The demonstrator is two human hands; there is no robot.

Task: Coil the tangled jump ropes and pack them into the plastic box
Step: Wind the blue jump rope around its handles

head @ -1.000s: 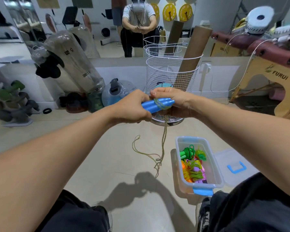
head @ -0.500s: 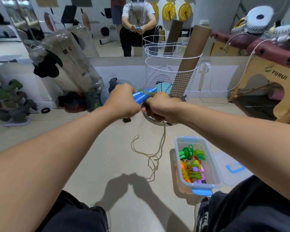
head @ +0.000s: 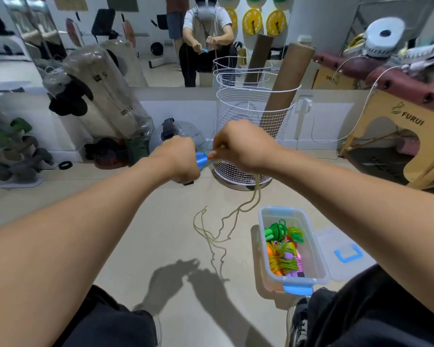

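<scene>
My left hand grips the blue jump-rope handles, of which only a short end shows past the fist. My right hand pinches the olive-yellow rope close to that blue end. From the right hand the rope hangs down to the floor and lies there in loose loops. The clear plastic box with blue clips stands on the floor at the lower right. It holds coiled green, yellow, orange and pink ropes.
The box lid with a blue handle lies right of the box. A white wire basket with cardboard tubes stands behind my hands. A wooden bench is at right, bagged gear at left, a mirror behind. My knees frame the bottom.
My right hand has circled around the blue handles and come up on their right side. More of the handles is now hidden in my left fist. The floor loops have shifted slightly.
</scene>
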